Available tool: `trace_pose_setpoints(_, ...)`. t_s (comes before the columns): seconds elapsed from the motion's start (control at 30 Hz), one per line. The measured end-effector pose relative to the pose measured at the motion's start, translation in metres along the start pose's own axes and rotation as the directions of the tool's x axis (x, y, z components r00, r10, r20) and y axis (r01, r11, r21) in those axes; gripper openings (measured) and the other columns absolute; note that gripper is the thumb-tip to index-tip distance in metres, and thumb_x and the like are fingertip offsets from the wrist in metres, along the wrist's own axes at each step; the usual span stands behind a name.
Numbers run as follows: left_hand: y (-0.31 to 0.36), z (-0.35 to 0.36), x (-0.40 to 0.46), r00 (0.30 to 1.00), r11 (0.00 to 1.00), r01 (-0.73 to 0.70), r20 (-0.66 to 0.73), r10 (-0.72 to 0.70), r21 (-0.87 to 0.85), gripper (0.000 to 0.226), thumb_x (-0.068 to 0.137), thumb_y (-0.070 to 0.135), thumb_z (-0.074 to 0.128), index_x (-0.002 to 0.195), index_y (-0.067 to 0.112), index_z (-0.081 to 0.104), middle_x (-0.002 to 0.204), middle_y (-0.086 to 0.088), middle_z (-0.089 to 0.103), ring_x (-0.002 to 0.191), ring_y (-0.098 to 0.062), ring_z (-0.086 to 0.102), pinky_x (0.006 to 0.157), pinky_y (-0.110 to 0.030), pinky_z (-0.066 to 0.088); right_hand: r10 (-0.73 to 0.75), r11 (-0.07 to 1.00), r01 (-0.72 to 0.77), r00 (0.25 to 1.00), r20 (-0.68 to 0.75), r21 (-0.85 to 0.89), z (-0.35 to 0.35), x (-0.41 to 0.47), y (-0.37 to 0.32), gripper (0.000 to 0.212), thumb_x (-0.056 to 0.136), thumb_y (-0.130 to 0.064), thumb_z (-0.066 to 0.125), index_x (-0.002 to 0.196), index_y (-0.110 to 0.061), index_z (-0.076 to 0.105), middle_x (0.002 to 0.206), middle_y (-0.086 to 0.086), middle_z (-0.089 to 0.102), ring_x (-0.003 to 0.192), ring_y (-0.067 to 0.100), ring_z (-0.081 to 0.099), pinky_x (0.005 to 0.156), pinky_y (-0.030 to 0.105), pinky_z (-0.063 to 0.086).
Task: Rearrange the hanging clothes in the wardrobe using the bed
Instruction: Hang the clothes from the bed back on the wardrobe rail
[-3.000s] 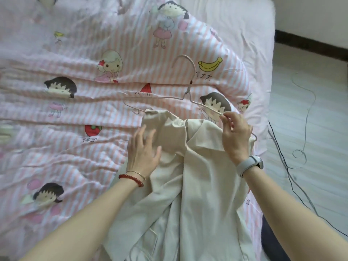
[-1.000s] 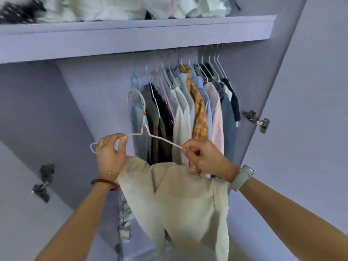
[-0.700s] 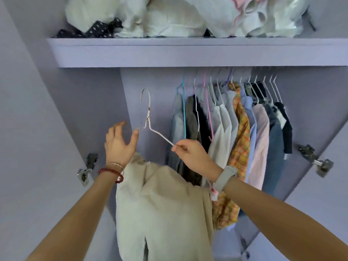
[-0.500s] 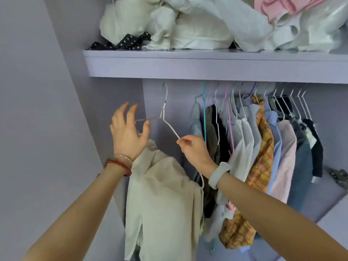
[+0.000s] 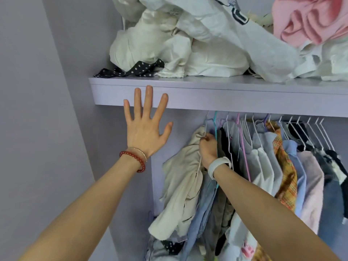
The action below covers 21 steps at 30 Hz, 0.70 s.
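Lavender wardrobe interior. Plain side panel [image 5: 37, 110] filled the left. A thick shelf [image 5: 216, 95] ran across from centre to right edge, its front face lit evenly. Piled on it: crumpled white fabric [image 5: 188, 53], a black polka-dot strip [image 5: 131, 69] at the near left, pink cloth [image 5: 310, 21] far right. Back panel [image 5: 116, 147] below was shadowed. Light soft, diffuse.

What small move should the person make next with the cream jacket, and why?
Probably let the right hand release the hanger: the cream jacket already hangs leftmost among the clothes, though the hook's seat is hidden. The left hand is open and holds nothing.
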<state>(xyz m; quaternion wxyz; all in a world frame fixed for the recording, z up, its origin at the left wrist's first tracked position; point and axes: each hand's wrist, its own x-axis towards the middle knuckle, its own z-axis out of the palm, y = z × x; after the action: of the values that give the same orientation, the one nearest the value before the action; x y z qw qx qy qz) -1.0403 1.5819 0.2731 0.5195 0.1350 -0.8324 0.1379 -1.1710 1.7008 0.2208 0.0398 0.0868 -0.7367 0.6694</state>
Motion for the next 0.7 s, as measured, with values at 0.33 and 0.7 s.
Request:
trace_pose_setpoints(0.33, -0.001, 0.004, 0.001, 1.0, 1.0, 0.003, -0.025, -0.003, 0.01, 0.07, 0.088, 0.052, 0.043, 0.146, 0.024, 0.017, 0.151, -0.018, 0.018, 0.138, -0.039, 0.006, 0.108, -0.057, 0.0, -0.061, 0.986, 0.068, 0.997, 0.05, -0.151, -0.003, -0.019, 0.046, 0.03, 0.094, -0.001, 0.034, 0.115, 0.004, 0.054, 0.109, 0.022, 0.06, 0.103, 0.035, 0.054, 0.075, 0.028, 0.038)
trace_pose_setpoints(0.7, 0.021, 0.007, -0.041, 0.993, 0.986, 0.083, 0.09, -0.071, -0.143, 0.068, 0.085, 0.037, 0.047, 0.145, 0.023, 0.019, 0.151, -0.021, 0.015, 0.138, -0.04, 0.006, 0.107, -0.061, 0.006, -0.187, 0.929, 0.219, 0.974, 0.131, -0.3, -0.018, -0.056, 0.075, 0.039, 0.095, -0.007, 0.035, 0.133, 0.0, 0.04, 0.124, 0.022, 0.053, 0.116, 0.034, 0.048, 0.101, 0.04, 0.038)
